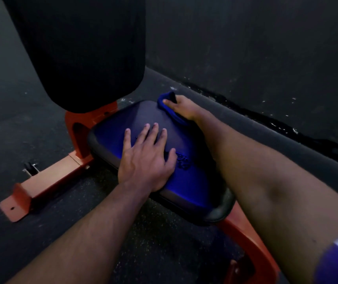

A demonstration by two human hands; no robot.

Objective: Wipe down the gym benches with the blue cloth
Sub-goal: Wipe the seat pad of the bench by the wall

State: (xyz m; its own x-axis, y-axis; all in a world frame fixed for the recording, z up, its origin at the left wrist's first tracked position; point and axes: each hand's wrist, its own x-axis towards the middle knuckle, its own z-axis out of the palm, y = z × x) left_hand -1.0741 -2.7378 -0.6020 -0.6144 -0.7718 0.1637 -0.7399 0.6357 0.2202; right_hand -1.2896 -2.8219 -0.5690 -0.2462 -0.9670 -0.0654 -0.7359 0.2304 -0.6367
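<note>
While one left hand (146,158) lies flat with fingers spread on the one seat pad (184,177), one right hand (181,108) grips the single blue cloth (169,108) at the pad's far edge, fingers curled round it. One black back pad (82,50) rises upright behind the seat, both carried on one orange frame (47,181) standing on the dark floor (10,109) beside a dark wall (266,48)

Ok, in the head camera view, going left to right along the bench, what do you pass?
Orange floor bar → orange upright bracket → left hand flat on the seat pad → right hand gripping the blue cloth.
</note>
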